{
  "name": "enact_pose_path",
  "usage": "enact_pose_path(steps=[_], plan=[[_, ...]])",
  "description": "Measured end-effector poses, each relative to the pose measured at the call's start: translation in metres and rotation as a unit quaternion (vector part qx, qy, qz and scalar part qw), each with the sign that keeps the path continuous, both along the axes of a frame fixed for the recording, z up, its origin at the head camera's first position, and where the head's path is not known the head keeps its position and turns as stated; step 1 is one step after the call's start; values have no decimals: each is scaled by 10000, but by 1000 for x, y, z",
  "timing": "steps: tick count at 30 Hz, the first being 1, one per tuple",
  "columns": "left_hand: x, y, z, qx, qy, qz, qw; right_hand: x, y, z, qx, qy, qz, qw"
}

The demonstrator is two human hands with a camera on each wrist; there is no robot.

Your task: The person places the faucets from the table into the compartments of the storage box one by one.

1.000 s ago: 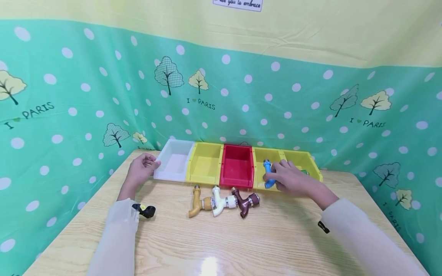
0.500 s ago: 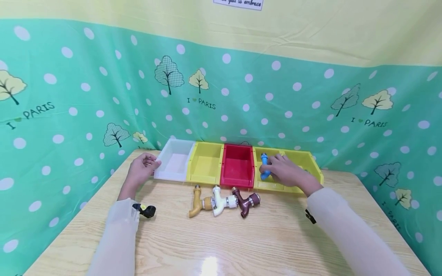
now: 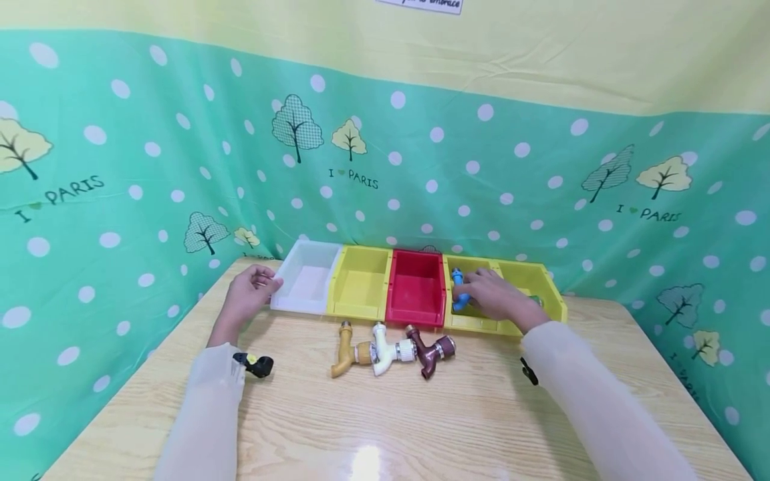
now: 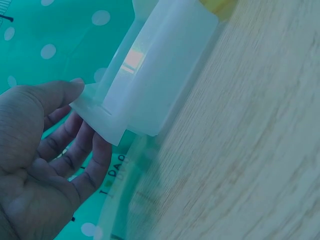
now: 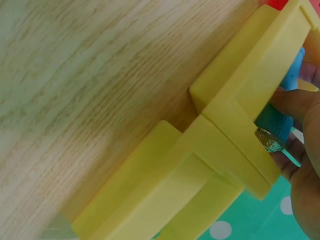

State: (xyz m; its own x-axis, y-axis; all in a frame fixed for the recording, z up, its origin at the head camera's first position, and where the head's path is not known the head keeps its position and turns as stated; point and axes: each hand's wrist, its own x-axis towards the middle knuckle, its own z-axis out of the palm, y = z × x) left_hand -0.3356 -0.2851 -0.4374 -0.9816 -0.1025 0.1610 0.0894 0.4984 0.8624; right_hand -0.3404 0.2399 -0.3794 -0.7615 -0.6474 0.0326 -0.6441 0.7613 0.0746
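My left hand [image 3: 249, 294] pinches the side rim of the white plastic bin [image 3: 305, 286] at the row's left end; the left wrist view has the thumb on top and fingers beneath. My right hand [image 3: 494, 294] holds a blue water tap [image 3: 460, 300] by its body inside the yellow bin [image 3: 472, 323] right of the red one. In the right wrist view, that bin's wall partly hides the tap [image 5: 276, 120]. A mustard tap [image 3: 344, 354], a white tap [image 3: 383, 353] and a maroon tap [image 3: 428, 354] lie on the table before the bins.
Between the white and red [image 3: 416, 284] bins stands another yellow bin [image 3: 361, 284]. The rightmost yellow bin [image 3: 556, 308] holds a green object [image 3: 537, 300], partly hidden by my hand. A patterned curtain [image 3: 385, 153] hangs behind the wooden table [image 3: 373, 421].
My right hand has moved left and down with the blue tap, bringing it inside the yellow bin beside the red one. The left hand stays on the white bin's rim.
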Motion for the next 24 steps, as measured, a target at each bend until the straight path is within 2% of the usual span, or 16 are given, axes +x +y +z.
enact_pose_path(steps=[12, 24], plan=[[-1, -2, -1, -27, 71, -30, 10000, -10, 1, -15, 120, -252, -303, 9992], [-1, -1, -2, -33, 66, 2, 10000, -13, -2, -19, 185, -470, -499, 9975]])
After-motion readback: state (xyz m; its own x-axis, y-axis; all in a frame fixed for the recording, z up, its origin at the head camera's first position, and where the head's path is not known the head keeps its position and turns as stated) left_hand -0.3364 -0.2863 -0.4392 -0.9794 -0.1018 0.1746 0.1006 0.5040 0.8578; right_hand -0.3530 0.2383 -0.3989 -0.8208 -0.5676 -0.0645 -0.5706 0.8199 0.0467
